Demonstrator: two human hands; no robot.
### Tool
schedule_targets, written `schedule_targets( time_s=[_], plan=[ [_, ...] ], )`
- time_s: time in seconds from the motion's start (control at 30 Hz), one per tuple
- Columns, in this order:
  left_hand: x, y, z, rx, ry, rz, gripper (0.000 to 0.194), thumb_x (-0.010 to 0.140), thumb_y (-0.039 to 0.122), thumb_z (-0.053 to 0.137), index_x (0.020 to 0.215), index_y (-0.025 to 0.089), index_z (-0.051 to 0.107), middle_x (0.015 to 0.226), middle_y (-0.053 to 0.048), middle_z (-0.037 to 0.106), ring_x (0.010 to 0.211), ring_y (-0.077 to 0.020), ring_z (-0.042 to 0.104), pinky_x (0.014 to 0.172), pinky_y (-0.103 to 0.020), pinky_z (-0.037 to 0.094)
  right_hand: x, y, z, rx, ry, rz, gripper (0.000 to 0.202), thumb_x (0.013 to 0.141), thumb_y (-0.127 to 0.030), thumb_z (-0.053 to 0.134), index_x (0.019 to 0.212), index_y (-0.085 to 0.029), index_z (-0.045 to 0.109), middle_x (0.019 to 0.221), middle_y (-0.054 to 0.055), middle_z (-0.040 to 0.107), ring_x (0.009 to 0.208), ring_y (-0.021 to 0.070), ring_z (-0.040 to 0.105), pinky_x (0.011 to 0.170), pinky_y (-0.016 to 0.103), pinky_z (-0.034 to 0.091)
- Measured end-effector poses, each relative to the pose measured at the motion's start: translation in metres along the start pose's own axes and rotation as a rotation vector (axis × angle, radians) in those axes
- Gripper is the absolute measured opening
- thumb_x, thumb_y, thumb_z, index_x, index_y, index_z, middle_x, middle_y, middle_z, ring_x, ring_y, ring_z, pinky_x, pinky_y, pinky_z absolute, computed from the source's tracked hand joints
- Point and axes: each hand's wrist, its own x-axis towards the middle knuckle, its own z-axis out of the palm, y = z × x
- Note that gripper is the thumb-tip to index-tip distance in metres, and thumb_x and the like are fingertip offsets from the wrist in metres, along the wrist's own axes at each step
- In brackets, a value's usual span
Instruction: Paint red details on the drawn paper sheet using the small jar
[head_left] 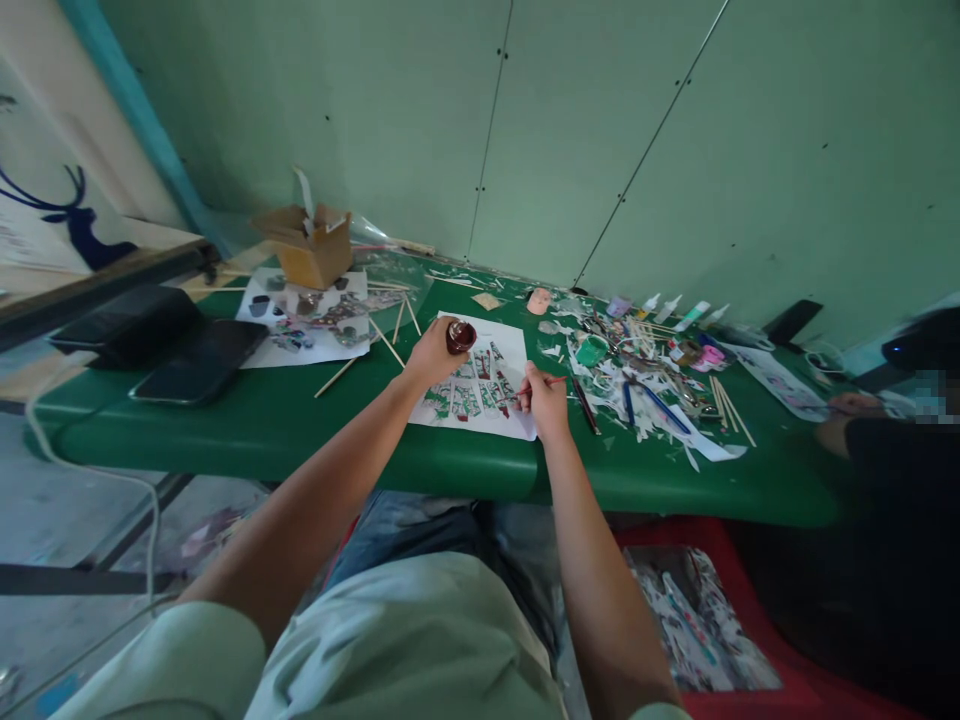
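A small open jar (460, 337) of dark red-brown paint is held in my left hand (435, 354), its mouth tilted toward me above the paper. My right hand (546, 400) grips a thin red-handled paintbrush (556, 380), with the tip low over the sheet's right side. Beneath both hands lies a white sheet of paper (510, 428) bearing small pieces painted green, white and dark red. Just right of the sheet rests a dark pen-like tool (585, 406). A pot of green paint (591, 349) stands among scraps beyond my right hand.
The green table (337, 440) holds a cardboard box (315, 250), a phone (199, 362) and wooden sticks (341, 378) at left. Paper scraps, blue tools (660, 405) and glue bottles (691, 316) crowd the right. Another person's hand (855, 405) is at far right; below sits a red bin (750, 590).
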Motion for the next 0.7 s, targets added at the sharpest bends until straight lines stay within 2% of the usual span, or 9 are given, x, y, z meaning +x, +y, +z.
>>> schedule_targets(
  time_s=[0.27,0.43,0.57,0.7],
  plan=[
    [0.001,-0.001,0.001,0.017,-0.062,0.032,0.053,0.059,0.025,0.066,0.109,0.023,0.047,0.109,-0.007,0.053,0.097,-0.0249,0.056,0.079,-0.035,0.045,0.001,-0.004,-0.001,0.044,0.097,-0.057,0.043,0.075,-0.056,0.054,0.053,-0.019,0.050,0.037,-0.005,0.046,0.029,0.0080,0.041,0.035,0.023,0.041],
    [0.000,0.004,0.000,-0.038,-0.116,0.156,0.059,0.058,0.018,0.063,0.114,0.023,0.047,0.116,-0.007,0.051,0.105,-0.0241,0.053,0.087,-0.035,0.044,0.000,-0.007,-0.002,0.097,0.129,-0.177,0.043,0.077,-0.057,0.050,0.060,-0.018,0.055,0.046,-0.002,0.053,0.034,0.0086,0.048,0.037,0.022,0.042],
    [0.000,0.007,0.000,-0.045,-0.138,0.257,0.059,0.058,0.015,0.060,0.115,0.022,0.049,0.115,-0.007,0.051,0.109,-0.0235,0.050,0.094,-0.035,0.040,-0.002,-0.008,0.000,0.082,0.050,-0.183,0.041,0.077,-0.056,0.051,0.071,-0.017,0.060,0.059,0.002,0.063,0.041,0.0104,0.055,0.040,0.022,0.045],
    [-0.001,0.008,0.000,-0.067,-0.175,0.313,0.057,0.062,0.021,0.060,0.117,0.022,0.049,0.115,-0.008,0.051,0.110,-0.0229,0.050,0.095,-0.034,0.040,-0.003,-0.009,0.001,0.069,-0.047,-0.136,0.041,0.077,-0.055,0.052,0.082,-0.016,0.063,0.075,0.006,0.069,0.049,0.0130,0.061,0.042,0.024,0.048]
  ],
)
